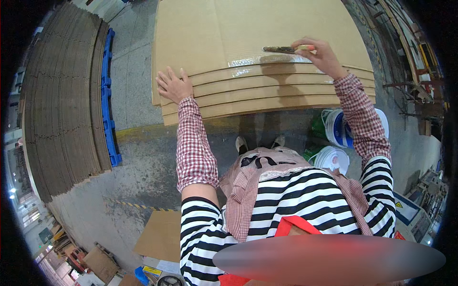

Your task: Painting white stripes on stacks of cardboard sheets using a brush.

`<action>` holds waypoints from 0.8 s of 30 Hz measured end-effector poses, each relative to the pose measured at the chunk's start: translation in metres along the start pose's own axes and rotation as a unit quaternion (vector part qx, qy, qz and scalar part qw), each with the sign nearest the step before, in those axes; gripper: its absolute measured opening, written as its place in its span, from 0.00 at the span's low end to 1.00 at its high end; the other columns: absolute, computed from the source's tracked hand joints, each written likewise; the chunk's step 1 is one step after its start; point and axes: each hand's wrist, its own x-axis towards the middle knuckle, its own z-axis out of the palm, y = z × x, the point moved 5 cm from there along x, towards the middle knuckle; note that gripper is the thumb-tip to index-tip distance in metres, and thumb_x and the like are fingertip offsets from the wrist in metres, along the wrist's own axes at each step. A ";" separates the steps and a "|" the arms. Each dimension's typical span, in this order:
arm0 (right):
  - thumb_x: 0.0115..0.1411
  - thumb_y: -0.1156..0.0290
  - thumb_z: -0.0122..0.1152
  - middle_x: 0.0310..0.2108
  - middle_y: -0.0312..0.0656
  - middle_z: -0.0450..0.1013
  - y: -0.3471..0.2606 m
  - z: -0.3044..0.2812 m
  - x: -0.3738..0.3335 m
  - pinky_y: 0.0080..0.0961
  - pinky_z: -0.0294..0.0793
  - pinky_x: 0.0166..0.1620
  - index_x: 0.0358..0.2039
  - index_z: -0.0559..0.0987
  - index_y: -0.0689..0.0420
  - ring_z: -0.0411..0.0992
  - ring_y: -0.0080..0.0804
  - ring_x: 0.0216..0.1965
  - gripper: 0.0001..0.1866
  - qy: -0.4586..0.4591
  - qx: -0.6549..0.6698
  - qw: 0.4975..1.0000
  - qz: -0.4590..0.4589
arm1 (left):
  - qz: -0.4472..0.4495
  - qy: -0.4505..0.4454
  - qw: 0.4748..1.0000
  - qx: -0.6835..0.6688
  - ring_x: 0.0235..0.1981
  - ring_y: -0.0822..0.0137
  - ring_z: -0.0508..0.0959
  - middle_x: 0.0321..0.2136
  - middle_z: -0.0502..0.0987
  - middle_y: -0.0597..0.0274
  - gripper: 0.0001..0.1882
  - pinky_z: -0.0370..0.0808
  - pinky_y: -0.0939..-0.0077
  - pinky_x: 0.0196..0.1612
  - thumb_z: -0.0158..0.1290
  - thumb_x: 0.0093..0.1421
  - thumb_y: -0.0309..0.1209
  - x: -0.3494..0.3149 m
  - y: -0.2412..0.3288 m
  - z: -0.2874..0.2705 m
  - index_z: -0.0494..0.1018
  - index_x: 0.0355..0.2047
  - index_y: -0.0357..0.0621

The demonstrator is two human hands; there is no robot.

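Observation:
My left hand (pixel 175 86) lies flat on the left edge of a stack of brown cardboard sheets (pixel 210 43), fingers spread. The sheets' near edges are fanned out in steps. Over the right part of the stack, my right hand (pixel 318 56) pinches the red and yellow end of a brush (pixel 279 49). Its dark, stained end points left, just above the top sheet, and its tip shows no clear bristles. Shiny wet-looking patches (pixel 244 62) streak the stepped edges below it. A shadow of my arm or hand falls across the steps.
A tall stack of cardboard (pixel 67 95) stands at left on a blue pallet (pixel 109 95). White and blue buckets (pixel 336 127) sit on the floor by my right forearm, with a lidded one (pixel 334 158) nearer. Metal racking (pixel 420 62) lines the right. More cardboard (pixel 160 236) lies behind my left elbow.

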 end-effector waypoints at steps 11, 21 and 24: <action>0.54 0.72 0.61 0.33 0.44 0.75 -0.051 0.033 -0.040 0.28 0.73 0.35 0.39 0.78 0.54 0.75 0.39 0.34 0.10 0.038 -0.044 0.992 -0.113 | 0.003 0.033 0.999 0.029 0.64 0.53 0.52 0.63 0.56 0.54 0.29 0.49 0.47 0.62 0.39 0.62 0.53 -0.002 0.001 -0.004 0.62 0.59 0.56; 0.52 0.72 0.64 0.32 0.43 0.74 -0.072 0.075 -0.021 0.28 0.74 0.31 0.38 0.76 0.56 0.74 0.39 0.31 0.13 -0.003 -0.129 0.978 -0.162 | 0.011 0.082 0.996 0.021 0.63 0.51 0.54 0.60 0.60 0.52 0.28 0.49 0.48 0.60 0.44 0.60 0.51 -0.002 0.002 -0.008 0.66 0.56 0.52; 0.52 0.73 0.64 0.34 0.45 0.75 -0.074 0.086 0.003 0.27 0.75 0.32 0.39 0.76 0.57 0.75 0.41 0.32 0.13 0.040 -0.127 0.978 -0.160 | 0.000 0.058 0.998 0.022 0.64 0.53 0.53 0.62 0.58 0.54 0.29 0.49 0.47 0.61 0.41 0.61 0.53 -0.004 0.001 -0.008 0.65 0.58 0.55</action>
